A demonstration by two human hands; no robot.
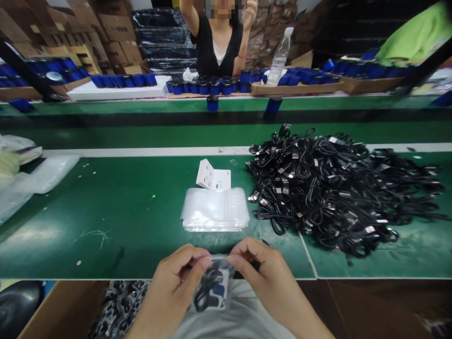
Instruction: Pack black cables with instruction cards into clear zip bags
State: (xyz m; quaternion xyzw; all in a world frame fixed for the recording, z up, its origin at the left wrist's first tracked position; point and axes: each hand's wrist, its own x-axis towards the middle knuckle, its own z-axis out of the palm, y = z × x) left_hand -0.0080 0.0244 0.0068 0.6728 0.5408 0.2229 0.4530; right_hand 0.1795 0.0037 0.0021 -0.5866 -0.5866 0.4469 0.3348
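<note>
Between my two hands hangs a clear plastic bag [226,301], just off the table's near edge. Inside it show a coiled black cable [202,297] and a white printed paper with dark blue on it. My left hand [180,278] pinches the bag's top left corner between thumb and finger. At the top right corner my right hand [261,268] has the same pinch. Just beyond my hands lies a stack of clear plastic bags [215,209], with folded white leaflets [213,176] behind it. To the right spreads a large heap of black USB cables [318,188].
Below the left table edge, a cardboard box [67,306] holds many filled bags [122,301]. Plastic bags [52,174] lie at far left. Across the green table [123,197], blue jars [212,103] line a conveyor; a person in black [219,47] stands behind, near a plastic bottle [280,56].
</note>
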